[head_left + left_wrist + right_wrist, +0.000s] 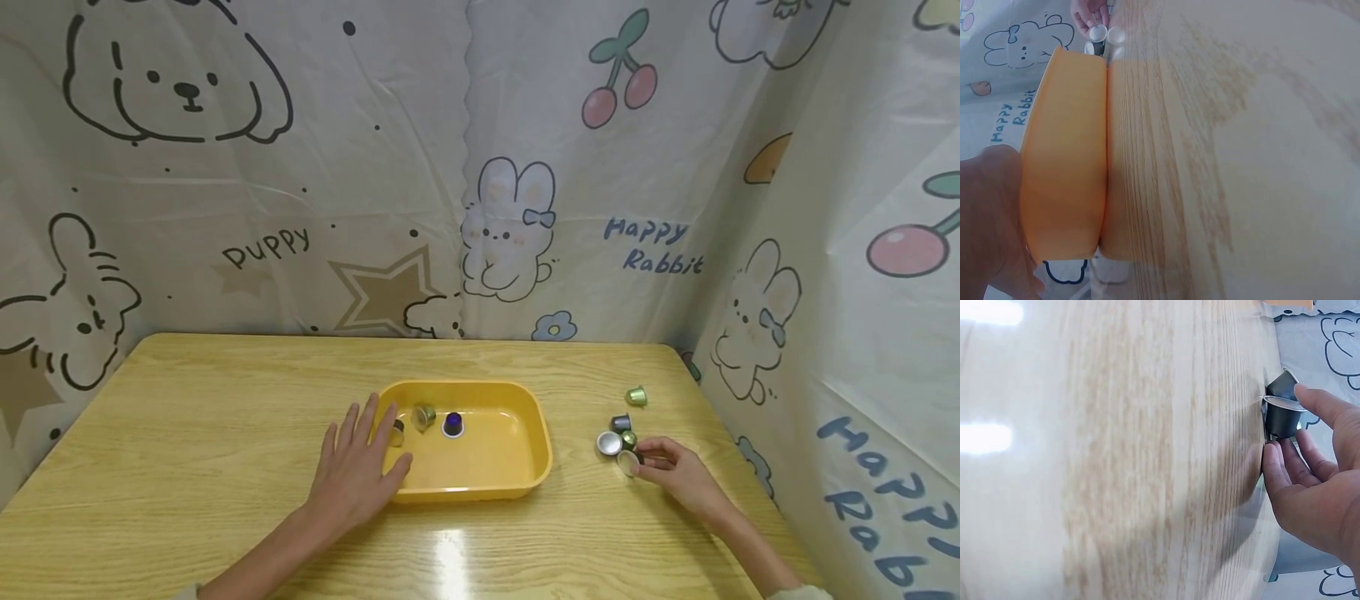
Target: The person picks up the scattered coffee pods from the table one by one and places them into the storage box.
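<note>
My left hand (356, 471) lies with fingers spread over the left rim of the yellow tray (480, 492), thumb along its near left corner. Inside the tray are a purple coffee capsule (453, 423), a pale gold one (423, 417), and a dark one (397, 432) partly behind my fingertips. On the right of the table, my right hand (682, 475) pinches a dark coffee capsule (1284, 417) with a pale lid between thumb and fingertips, low at the tabletop. Against it sit a capsule with a silver lid (609, 443), a grey-blue one (621, 423) and a green one (629, 438).
A light green capsule (637, 396) lies farther back, apart from the cluster. The wooden table (225, 400) meets a printed curtain (375, 183) at its back edge, and another stretch of curtain (862, 350) hangs along the right side.
</note>
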Demonstrator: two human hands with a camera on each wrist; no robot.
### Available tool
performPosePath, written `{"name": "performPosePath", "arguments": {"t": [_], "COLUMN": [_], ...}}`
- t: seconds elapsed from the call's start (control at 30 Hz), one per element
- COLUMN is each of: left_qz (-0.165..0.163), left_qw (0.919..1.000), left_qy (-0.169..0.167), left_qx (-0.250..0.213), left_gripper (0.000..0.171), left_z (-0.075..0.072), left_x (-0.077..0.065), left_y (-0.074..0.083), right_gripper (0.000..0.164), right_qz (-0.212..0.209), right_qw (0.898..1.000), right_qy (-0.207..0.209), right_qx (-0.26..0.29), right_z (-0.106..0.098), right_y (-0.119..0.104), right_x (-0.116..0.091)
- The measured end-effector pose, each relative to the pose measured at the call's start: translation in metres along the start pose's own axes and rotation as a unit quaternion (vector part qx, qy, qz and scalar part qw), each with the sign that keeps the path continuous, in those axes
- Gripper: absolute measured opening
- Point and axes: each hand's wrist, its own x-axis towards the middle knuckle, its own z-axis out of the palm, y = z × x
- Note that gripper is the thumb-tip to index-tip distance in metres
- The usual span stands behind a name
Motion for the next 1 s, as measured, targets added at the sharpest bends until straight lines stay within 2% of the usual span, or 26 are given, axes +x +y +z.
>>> {"name": "performPosePath", "arguments": {"t": [0.47,1.0], "left_qz": [0.000,0.001], "left_qw": [0.9999,0.9999], "left_qy": [0.000,0.003], "left_qx": [0.011,0.012], "left_gripper": [0.071,0.071], "left_z": [0.0005,0.0008], "left_x": [0.0001,0.0001], "left_y": [-0.0009,-0.0001], "right_gripper": [0.045,0.041], "right_qz": [0.002,0.001], "right_qw": [1.000,1.000], "right_qy": [0.011,0.021], "right_qx": [-0.006,0.011], "right_z": [0.0043,0.0035], "right_y": [-0.0004,0.0025], "right_x": [-0.0027,-0.0063]}}
